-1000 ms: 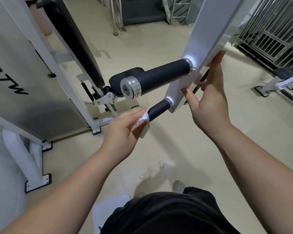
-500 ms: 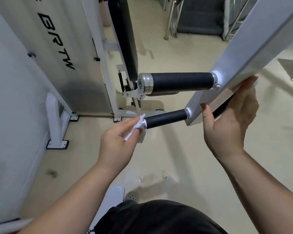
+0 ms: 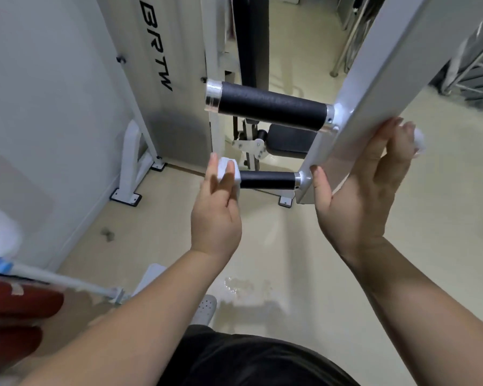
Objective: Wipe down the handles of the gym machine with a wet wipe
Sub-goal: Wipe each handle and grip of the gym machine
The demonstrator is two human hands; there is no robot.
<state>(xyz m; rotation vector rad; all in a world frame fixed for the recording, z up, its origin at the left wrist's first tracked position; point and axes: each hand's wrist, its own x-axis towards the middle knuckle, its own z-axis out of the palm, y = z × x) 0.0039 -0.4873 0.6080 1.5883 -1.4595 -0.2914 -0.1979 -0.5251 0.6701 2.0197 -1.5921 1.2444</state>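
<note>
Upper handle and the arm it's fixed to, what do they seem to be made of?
Upper handle: matte black grip, likely rubber or foam by its fine texture; its end cap looks polished metal, mirror-bright. Arm: probably painted steel, smooth satin faces with sharp edges.

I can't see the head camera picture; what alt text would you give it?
A person's left hand holds a white wipe on the free end of the lower handle of a gym machine, seen from above. The right hand rests flat against the white beam that carries it and a thicker upper handle.
</note>
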